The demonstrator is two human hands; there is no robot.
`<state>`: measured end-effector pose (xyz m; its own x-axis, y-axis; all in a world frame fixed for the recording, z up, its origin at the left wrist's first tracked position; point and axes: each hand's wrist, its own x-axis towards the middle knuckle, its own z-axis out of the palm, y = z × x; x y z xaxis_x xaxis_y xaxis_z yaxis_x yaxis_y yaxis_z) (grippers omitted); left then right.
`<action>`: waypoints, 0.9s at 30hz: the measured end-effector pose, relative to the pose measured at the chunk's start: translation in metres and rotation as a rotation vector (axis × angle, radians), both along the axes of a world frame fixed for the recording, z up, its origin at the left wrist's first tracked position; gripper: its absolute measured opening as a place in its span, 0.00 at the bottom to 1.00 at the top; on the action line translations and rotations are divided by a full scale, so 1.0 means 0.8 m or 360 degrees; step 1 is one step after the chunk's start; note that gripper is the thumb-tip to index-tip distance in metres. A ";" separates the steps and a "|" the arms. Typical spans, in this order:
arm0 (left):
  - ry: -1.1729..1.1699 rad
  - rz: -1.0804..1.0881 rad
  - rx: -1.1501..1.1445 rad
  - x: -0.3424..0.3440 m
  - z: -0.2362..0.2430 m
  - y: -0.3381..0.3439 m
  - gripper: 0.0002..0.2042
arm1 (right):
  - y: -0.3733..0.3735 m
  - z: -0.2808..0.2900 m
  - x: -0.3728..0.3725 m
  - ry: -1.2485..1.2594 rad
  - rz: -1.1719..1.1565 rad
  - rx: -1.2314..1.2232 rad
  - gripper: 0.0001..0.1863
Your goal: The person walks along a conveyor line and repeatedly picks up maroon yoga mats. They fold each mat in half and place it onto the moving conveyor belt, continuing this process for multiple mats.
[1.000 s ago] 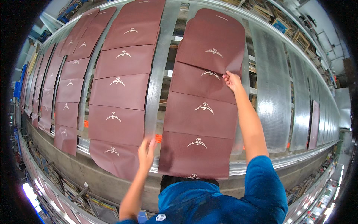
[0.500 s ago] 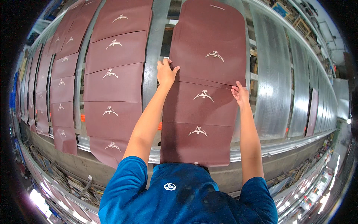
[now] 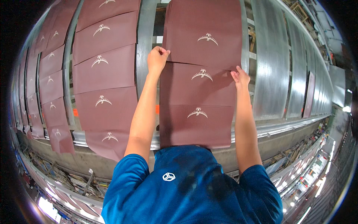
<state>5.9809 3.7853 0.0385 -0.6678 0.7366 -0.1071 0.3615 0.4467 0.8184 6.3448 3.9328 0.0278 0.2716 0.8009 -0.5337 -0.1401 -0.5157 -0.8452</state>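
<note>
A column of overlapping maroon sheets with pale arched motifs lies ahead of me, its top sheet [image 3: 201,22] overlapping the one below [image 3: 197,89]. My left hand [image 3: 157,59] pinches that top sheet at its left edge, near the lower corner. At the opposite lower corner, my right hand [image 3: 241,79] has thumb and finger closed on the sheet's edge. A metal slat [image 3: 144,71] runs beside the column on the left, under my left forearm.
More columns of printed maroon sheets [image 3: 104,74] extend to the left. Bare shiny slats [image 3: 270,74] run off to the right, with one pinkish sheet [image 3: 308,93] among them. A long metal rail [image 3: 276,128] crosses the near side. Orange pieces [image 3: 75,112] show between slats.
My left hand has risen from beside the lower sheets to the top sheet's left edge. The top sheet, bent at its right corner earlier, lies flatter. The whole view has shifted.
</note>
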 end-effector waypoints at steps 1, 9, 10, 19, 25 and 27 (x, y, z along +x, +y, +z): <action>-0.0142 0.0001 -0.0004 -0.001 -0.003 -0.001 0.11 | 0.003 -0.001 0.000 -0.0045 0.0002 0.0008 0.27; -0.0704 0.0112 0.0007 -0.010 -0.027 0.001 0.12 | 0.008 0.003 0.007 -0.0124 0.0220 -0.0096 0.17; -0.0691 0.0114 -0.0003 -0.012 -0.025 0.002 0.11 | 0.009 0.004 0.010 -0.0107 0.0262 -0.0092 0.15; -0.0807 0.0100 -0.0062 -0.020 -0.016 0.002 0.11 | 0.009 0.001 0.021 0.0042 0.0324 -0.0101 0.13; -0.0872 0.0092 0.0014 -0.022 -0.024 0.007 0.11 | 0.017 0.001 0.026 0.0093 0.0317 -0.0156 0.12; -0.0891 0.0081 0.0001 -0.021 -0.022 0.005 0.11 | 0.015 0.003 0.026 0.0060 0.0342 -0.0140 0.12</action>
<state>5.9642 3.7897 0.0207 -0.5437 0.7053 -0.4549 -0.1501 0.4515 0.8796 6.3660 3.9451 0.0301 0.0787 0.7879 -0.6108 -0.0499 -0.6088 -0.7917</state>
